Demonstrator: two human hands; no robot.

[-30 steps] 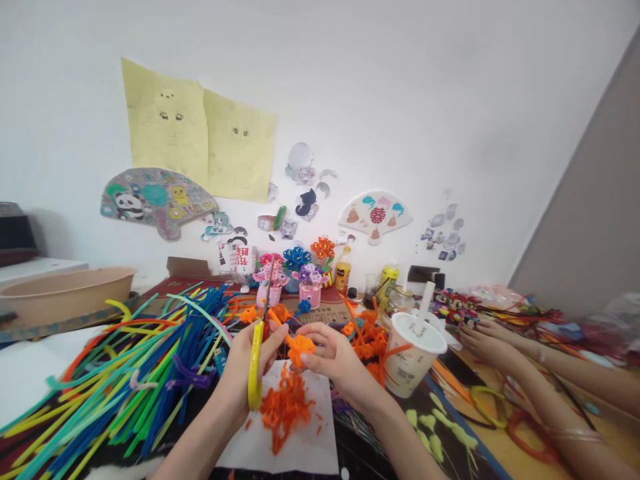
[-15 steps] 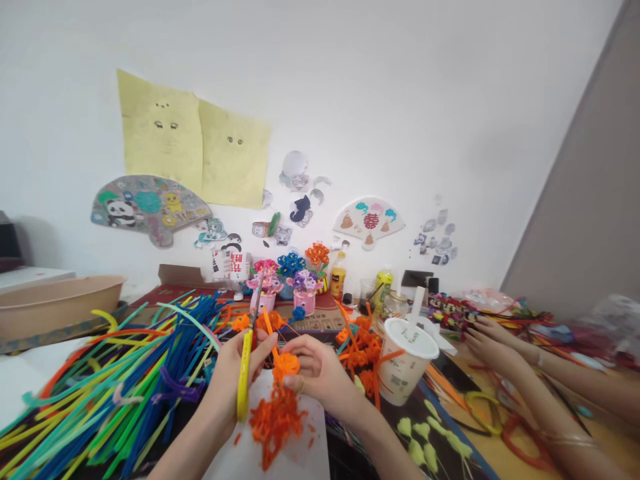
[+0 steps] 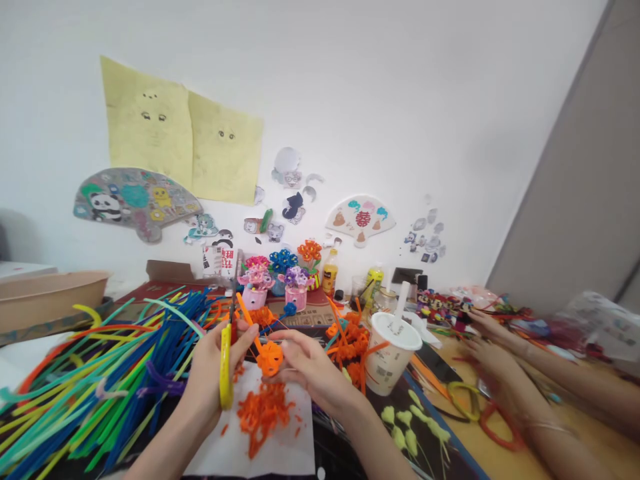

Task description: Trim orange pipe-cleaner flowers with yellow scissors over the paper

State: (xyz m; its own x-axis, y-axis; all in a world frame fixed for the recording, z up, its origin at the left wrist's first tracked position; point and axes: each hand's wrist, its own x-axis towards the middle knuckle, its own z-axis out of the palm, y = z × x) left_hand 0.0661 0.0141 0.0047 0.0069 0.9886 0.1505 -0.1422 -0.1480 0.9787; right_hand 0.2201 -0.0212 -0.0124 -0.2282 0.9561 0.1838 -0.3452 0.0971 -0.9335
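My left hand [image 3: 204,363] is closed around yellow-handled scissors [image 3: 227,373], whose blades point upward. Its thumb and fingertips are also at the upright orange stem of a pipe-cleaner flower [image 3: 270,359]. From the other side, my right hand [image 3: 311,372] grips the flower's edge between thumb and fingers. Below both hands, a heap of orange fuzzy pieces [image 3: 261,415] lies on a white sheet of paper [image 3: 295,453], with small bits scattered around it.
Loose coloured pipe cleaners [image 3: 145,373] spread across the left. More orange pipe-cleaner pieces [image 3: 347,333] stand beside a lidded drink cup [image 3: 393,353] with a straw. Potted pipe-cleaner flowers [image 3: 295,280] line the back. At right, another person's hands [image 3: 493,357] work over the table.
The orange flower has turned so its open face shows, and my right hand has shifted around its edge. The whole view has swung slightly right.
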